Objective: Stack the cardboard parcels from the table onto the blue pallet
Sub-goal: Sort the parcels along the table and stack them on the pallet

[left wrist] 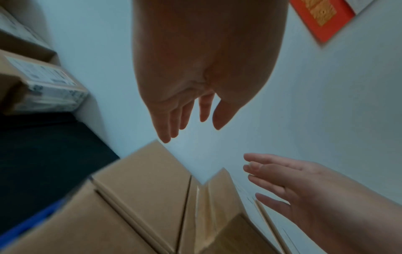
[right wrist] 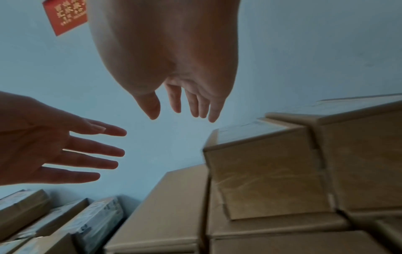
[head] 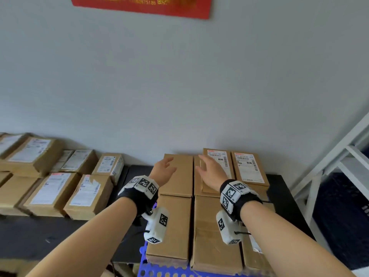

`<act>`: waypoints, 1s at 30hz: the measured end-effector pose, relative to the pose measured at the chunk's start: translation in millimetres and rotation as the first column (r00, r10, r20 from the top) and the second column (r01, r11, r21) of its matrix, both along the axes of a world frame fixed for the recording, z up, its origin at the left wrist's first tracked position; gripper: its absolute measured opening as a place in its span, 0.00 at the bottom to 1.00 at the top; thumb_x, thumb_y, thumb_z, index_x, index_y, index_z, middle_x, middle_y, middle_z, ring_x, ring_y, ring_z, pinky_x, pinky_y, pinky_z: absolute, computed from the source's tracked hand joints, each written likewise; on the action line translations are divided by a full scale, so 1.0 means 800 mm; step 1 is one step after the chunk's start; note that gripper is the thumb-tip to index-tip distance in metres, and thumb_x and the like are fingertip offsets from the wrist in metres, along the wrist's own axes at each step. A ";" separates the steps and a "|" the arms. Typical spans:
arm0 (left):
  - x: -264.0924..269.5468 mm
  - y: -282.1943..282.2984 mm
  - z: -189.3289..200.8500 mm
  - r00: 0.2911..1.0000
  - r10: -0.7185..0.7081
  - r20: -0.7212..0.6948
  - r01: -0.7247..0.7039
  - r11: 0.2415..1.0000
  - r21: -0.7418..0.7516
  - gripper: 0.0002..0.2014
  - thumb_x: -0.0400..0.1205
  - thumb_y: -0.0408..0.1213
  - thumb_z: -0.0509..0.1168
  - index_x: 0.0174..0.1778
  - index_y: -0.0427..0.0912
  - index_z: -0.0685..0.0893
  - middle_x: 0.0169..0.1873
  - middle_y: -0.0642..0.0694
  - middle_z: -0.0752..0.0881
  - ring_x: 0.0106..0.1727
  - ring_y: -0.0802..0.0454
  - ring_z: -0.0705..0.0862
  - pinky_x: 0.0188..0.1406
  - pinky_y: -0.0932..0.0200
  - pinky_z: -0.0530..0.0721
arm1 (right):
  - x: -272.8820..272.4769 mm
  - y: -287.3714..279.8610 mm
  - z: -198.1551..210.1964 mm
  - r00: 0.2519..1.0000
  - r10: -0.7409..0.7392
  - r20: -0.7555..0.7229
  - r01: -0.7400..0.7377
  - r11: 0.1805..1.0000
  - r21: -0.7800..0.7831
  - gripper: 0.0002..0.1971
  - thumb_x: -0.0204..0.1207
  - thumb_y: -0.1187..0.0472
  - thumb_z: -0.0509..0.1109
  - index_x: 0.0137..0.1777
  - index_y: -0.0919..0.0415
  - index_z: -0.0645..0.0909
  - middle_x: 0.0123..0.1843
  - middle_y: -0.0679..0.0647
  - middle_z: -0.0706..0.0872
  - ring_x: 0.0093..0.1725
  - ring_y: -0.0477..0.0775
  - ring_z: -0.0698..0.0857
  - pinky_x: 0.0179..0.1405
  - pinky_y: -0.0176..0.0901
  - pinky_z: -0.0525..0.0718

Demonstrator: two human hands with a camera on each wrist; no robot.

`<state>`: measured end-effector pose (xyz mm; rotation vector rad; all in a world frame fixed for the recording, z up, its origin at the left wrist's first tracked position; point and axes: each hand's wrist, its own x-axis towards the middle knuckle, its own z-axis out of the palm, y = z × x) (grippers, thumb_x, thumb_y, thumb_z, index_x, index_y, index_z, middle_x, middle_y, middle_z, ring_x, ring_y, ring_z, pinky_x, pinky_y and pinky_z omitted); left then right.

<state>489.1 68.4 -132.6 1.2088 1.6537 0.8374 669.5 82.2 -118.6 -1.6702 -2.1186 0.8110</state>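
Parcels (head: 175, 224) stand stacked on the blue pallet (head: 159, 271), whose perforated near edge shows below them; the stack runs back to the wall (head: 179, 76). Two labelled parcels (head: 248, 168) form an upper layer at the stack's far right, touching each other side by side. Left hand (head: 163, 169) hangs over the far left parcel of the stack, fingers straight and loosely spread, gripping nothing. Right hand (head: 210, 170) hangs just beside it over the left edge of the upper layer, fingers likewise extended and empty; whether either palm touches cardboard cannot be told. A clear gap separates the two hands. More parcels (head: 52, 190) lie in rows on the table (head: 40, 232) at left, tight against the wall, with bare dark tabletop along its near edge and between those rows and the pallet stack. A white rack (head: 337, 162) stands close on the stack's right side. The left wrist view shows the left fingers (left wrist: 172, 120) free in air above a parcel corner, and the right fingers (left wrist: 265, 173) apart from them. The right wrist view shows the step of the upper layer (right wrist: 267, 171) rising above the lower parcels, and open air beneath both hands. A red sign (head: 141, 6) hangs high on the wall.
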 end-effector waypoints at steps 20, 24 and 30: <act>-0.425 -0.195 0.003 0.963 0.267 0.035 -0.265 0.963 -0.056 0.22 0.84 0.34 0.60 0.76 0.43 0.71 0.71 0.37 0.75 0.71 0.42 0.75 0.71 0.49 0.74 | -0.407 -0.129 -0.029 0.964 -0.060 -0.259 0.011 0.983 -0.185 0.20 0.82 0.58 0.63 0.71 0.64 0.74 0.71 0.58 0.79 0.70 0.58 0.77 0.69 0.47 0.73; -0.483 -0.216 -0.004 0.949 0.314 -0.021 -0.315 0.947 -0.064 0.23 0.83 0.35 0.61 0.76 0.44 0.71 0.71 0.39 0.76 0.68 0.44 0.77 0.68 0.50 0.77 | -0.459 -0.149 -0.040 0.957 -0.055 -0.286 -0.010 0.975 -0.220 0.21 0.82 0.56 0.63 0.73 0.62 0.73 0.73 0.59 0.78 0.71 0.57 0.77 0.73 0.53 0.73; -0.540 -0.214 -0.014 0.922 0.387 -0.018 -0.388 0.918 -0.083 0.23 0.83 0.34 0.61 0.76 0.43 0.70 0.70 0.39 0.76 0.69 0.43 0.77 0.67 0.51 0.77 | -0.523 -0.148 -0.054 0.963 -0.018 -0.269 -0.061 0.957 -0.284 0.25 0.83 0.55 0.61 0.78 0.63 0.66 0.77 0.60 0.71 0.76 0.57 0.70 0.76 0.51 0.68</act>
